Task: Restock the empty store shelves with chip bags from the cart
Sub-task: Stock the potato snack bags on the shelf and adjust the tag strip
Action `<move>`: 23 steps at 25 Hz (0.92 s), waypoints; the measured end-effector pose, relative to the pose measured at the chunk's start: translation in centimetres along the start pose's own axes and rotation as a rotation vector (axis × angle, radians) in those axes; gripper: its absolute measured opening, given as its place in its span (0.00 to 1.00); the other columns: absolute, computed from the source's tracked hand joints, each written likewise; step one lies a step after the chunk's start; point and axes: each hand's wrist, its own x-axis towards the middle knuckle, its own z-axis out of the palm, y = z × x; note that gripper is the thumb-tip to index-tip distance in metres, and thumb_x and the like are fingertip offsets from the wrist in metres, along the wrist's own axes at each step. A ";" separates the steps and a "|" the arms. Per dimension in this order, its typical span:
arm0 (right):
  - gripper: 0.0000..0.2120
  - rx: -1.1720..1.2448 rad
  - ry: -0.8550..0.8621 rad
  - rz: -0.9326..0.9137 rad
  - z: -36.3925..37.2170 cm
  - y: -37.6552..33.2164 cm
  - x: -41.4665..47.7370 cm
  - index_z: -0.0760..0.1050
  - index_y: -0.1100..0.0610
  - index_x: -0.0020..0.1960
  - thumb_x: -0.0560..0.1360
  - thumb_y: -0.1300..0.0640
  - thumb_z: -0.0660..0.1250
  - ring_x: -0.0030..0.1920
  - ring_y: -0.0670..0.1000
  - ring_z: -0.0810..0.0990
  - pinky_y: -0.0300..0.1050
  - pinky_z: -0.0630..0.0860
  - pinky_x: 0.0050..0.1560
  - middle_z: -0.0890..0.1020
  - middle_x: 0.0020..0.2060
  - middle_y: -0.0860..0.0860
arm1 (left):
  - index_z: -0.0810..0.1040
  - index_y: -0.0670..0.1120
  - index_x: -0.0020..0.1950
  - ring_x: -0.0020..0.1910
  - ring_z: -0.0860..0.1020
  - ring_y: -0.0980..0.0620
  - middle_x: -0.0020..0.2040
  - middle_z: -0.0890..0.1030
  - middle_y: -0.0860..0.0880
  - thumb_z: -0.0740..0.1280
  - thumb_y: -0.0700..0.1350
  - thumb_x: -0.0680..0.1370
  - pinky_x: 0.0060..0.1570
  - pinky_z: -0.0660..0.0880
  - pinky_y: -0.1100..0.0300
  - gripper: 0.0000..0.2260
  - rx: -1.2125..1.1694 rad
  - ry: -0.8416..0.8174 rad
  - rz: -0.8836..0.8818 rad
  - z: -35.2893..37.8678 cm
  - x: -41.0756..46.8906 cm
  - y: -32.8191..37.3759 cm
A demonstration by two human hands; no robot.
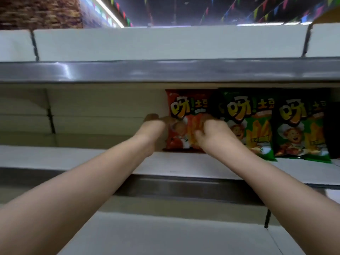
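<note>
A red chip bag (185,111) stands upright on the white middle shelf (73,159). My left hand (152,133) holds its left edge, fingers reaching behind the bag. My right hand (215,133) grips the bag's right front, fingers curled on the foil. Two green chip bags (252,115) (301,126) stand side by side just right of the red one, and the nearer green bag touches my right hand. The cart is out of view.
The top shelf (165,45) runs overhead with a grey price rail (165,70). A lower shelf (165,234) lies beneath my forearms. Left of the red bag the middle shelf is bare back to its rear panel (103,107). Coloured pennants hang from the dark ceiling.
</note>
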 end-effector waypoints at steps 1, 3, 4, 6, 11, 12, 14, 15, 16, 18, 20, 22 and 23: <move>0.11 0.079 0.091 -0.096 0.4 -0.8 -1.0 0.70 0.60 0.57 0.80 0.54 0.58 0.50 0.55 0.75 0.41 0.69 0.43 0.75 0.50 0.56 | 0.67 0.44 0.69 0.53 0.73 0.50 0.60 0.75 0.46 0.68 0.44 0.76 0.47 0.70 0.62 0.23 -0.002 0.063 0.053 -0.6 -1.5 -0.2; 0.15 0.333 0.197 -0.276 2.2 -3.2 -2.9 0.71 0.58 0.62 0.78 0.54 0.60 0.56 0.54 0.76 0.43 0.71 0.53 0.77 0.54 0.54 | 0.70 0.44 0.63 0.51 0.73 0.53 0.55 0.76 0.47 0.68 0.41 0.75 0.48 0.69 0.64 0.17 -0.015 0.199 0.154 -2.5 -4.8 -1.3; 0.15 0.466 0.210 -0.328 3.2 -4.5 -3.7 0.72 0.57 0.62 0.77 0.54 0.61 0.56 0.52 0.76 0.44 0.72 0.57 0.78 0.55 0.53 | 0.70 0.45 0.60 0.52 0.74 0.53 0.54 0.75 0.48 0.67 0.39 0.75 0.50 0.68 0.64 0.15 -0.026 0.251 0.178 -3.6 -6.5 -1.9; 0.12 0.674 0.166 -0.378 5.5 -7.1 -4.9 0.74 0.56 0.59 0.77 0.56 0.63 0.51 0.46 0.77 0.37 0.72 0.55 0.79 0.51 0.49 | 0.71 0.47 0.56 0.53 0.74 0.53 0.54 0.75 0.48 0.67 0.37 0.75 0.53 0.68 0.63 0.12 -0.030 0.351 0.172 -6.7 -9.5 -3.3; 0.04 1.058 -0.100 -0.458 11.8 -15.7 -8.1 0.76 0.53 0.50 0.76 0.58 0.66 0.40 0.36 0.76 0.25 0.70 0.44 0.78 0.39 0.40 | 0.71 0.51 0.46 0.46 0.74 0.54 0.46 0.75 0.50 0.66 0.34 0.75 0.45 0.69 0.65 0.12 -0.014 0.646 0.118 -18.0 -15.7 -6.8; 0.03 1.092 -0.181 -0.481 13.1 -17.8 -9.0 0.76 0.52 0.49 0.76 0.58 0.66 0.42 0.38 0.77 0.30 0.73 0.47 0.78 0.40 0.41 | 0.70 0.51 0.45 0.45 0.73 0.55 0.46 0.74 0.51 0.66 0.34 0.75 0.44 0.69 0.66 0.12 -0.012 0.713 0.095 -20.4 -17.0 -7.6; 0.05 1.141 -0.327 -0.525 15.4 -21.6 -10.9 0.75 0.49 0.46 0.76 0.58 0.65 0.47 0.47 0.80 0.42 0.76 0.52 0.80 0.41 0.44 | 0.71 0.52 0.45 0.47 0.74 0.54 0.47 0.74 0.51 0.66 0.35 0.75 0.47 0.70 0.63 0.11 -0.022 0.820 0.049 -24.9 -19.6 -9.3; 0.05 1.152 -0.399 -0.546 16.7 -23.6 -11.9 0.74 0.48 0.46 0.76 0.59 0.65 0.48 0.49 0.80 0.46 0.77 0.54 0.80 0.42 0.45 | 0.71 0.52 0.45 0.48 0.74 0.52 0.49 0.74 0.50 0.66 0.35 0.75 0.48 0.70 0.62 0.11 -0.027 0.876 0.024 -27.2 -20.9 -10.3; 0.05 1.149 -0.468 -0.566 18.1 -25.7 -13.0 0.74 0.49 0.46 0.76 0.59 0.65 0.49 0.50 0.81 0.49 0.77 0.55 0.80 0.42 0.45 | 0.71 0.51 0.46 0.49 0.74 0.52 0.49 0.75 0.48 0.65 0.35 0.75 0.47 0.70 0.61 0.11 -0.033 0.931 -0.008 -29.4 -22.1 -11.3; 0.05 1.119 -0.605 -0.596 21.2 -30.2 -15.6 0.75 0.50 0.46 0.76 0.59 0.65 0.49 0.52 0.81 0.51 0.76 0.57 0.81 0.42 0.46 | 0.72 0.49 0.48 0.47 0.73 0.51 0.48 0.75 0.47 0.65 0.35 0.75 0.45 0.70 0.62 0.09 -0.048 1.042 -0.073 -34.4 -25.1 -13.4; 0.05 1.079 -0.724 -0.623 24.5 -34.5 -18.2 0.75 0.49 0.45 0.76 0.59 0.65 0.48 0.52 0.80 0.50 0.77 0.55 0.81 0.41 0.48 | 0.72 0.46 0.50 0.43 0.73 0.51 0.47 0.75 0.46 0.65 0.34 0.75 0.41 0.70 0.63 0.08 -0.052 1.136 -0.121 -39.1 -27.7 -15.4; 0.06 1.017 -0.833 -0.654 27.9 -38.6 -21.0 0.75 0.48 0.44 0.76 0.58 0.65 0.46 0.50 0.80 0.48 0.76 0.53 0.80 0.40 0.47 | 0.72 0.44 0.50 0.39 0.72 0.53 0.46 0.74 0.45 0.65 0.33 0.75 0.36 0.70 0.66 0.08 -0.071 1.208 -0.179 -43.4 -30.3 -17.6; 0.06 0.993 -0.881 -0.657 29.7 -40.4 -22.2 0.74 0.48 0.43 0.76 0.58 0.65 0.46 0.49 0.80 0.46 0.77 0.51 0.80 0.40 0.45 | 0.72 0.43 0.51 0.39 0.72 0.53 0.45 0.74 0.45 0.64 0.33 0.75 0.36 0.70 0.66 0.09 -0.083 1.231 -0.213 -45.3 -31.4 -18.6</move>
